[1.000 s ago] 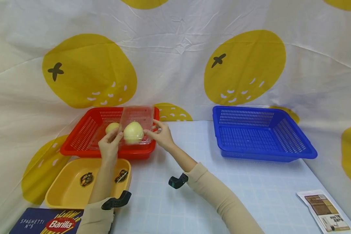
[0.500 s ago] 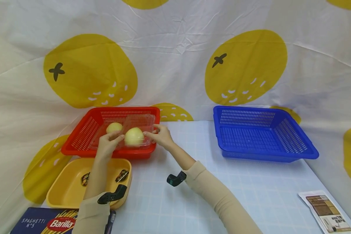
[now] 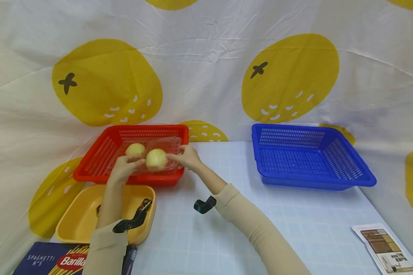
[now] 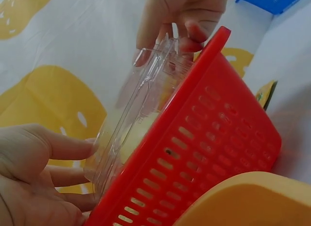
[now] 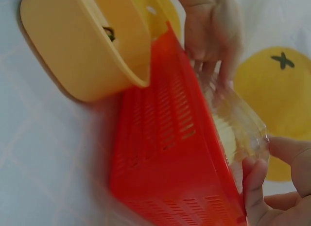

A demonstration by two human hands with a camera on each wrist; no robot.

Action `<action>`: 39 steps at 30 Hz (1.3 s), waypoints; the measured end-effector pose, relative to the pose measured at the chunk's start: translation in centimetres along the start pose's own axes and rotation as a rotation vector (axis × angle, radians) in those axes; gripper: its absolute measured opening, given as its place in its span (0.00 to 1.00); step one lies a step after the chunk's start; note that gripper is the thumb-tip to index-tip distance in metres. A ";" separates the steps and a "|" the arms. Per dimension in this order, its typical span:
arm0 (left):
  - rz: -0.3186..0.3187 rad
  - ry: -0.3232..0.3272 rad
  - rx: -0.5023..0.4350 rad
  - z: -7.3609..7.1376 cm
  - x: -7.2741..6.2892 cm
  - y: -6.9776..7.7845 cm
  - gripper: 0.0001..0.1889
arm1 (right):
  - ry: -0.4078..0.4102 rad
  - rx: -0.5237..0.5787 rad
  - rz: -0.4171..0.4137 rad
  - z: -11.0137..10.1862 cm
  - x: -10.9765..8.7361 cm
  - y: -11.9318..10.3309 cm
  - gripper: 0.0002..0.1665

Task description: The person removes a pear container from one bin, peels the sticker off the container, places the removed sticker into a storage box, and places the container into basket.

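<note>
A clear plastic clamshell box with a pale yellow, round, onion-like item inside is at the right side of the red basket. My left hand pinches its left edge between thumb and fingers. At the opposite edge, my right hand grips it by the corner. The left wrist view shows the box's rim tilted beside the basket's wall. A second pale yellow item lies behind my left hand, with clear plastic around it. Part of the box is hidden by the basket in both wrist views.
A yellow tray stands in front of the red basket, under my left forearm. A dark blue spaghetti box lies at the near left. To the right are a blue basket and a white-and-brown pouch.
Both hands have lowered the clear box into the red basket, and it lies flatter than before. My left hand has shifted slightly left and its wrist has turned. Both hands keep hold.
</note>
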State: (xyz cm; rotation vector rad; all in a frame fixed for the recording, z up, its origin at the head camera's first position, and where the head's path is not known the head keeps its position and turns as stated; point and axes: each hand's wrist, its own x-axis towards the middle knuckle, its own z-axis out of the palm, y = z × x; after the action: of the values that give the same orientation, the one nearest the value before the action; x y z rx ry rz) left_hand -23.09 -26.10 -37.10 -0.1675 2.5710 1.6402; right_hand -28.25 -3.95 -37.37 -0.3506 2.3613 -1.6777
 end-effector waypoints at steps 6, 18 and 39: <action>0.023 0.040 -0.014 -0.6 0.4 -0.1 0.26 | 0.011 0.015 0.005 0.9 0.5 -0.3 0.41; -0.004 0.146 0.016 -1.0 0.5 -0.5 0.26 | 0.085 -0.179 -0.006 2.3 1.0 -0.8 0.25; 0.009 0.122 -0.059 -0.5 1.4 -0.9 0.27 | 0.297 -0.210 -0.097 2.7 0.3 -0.1 0.32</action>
State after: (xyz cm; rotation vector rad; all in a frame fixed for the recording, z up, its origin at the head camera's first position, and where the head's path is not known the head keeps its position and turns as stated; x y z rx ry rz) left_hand -24.36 -26.97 -37.92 -0.2684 2.6149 1.7620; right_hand -27.67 -6.45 -38.17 -0.2699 2.7911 -1.6224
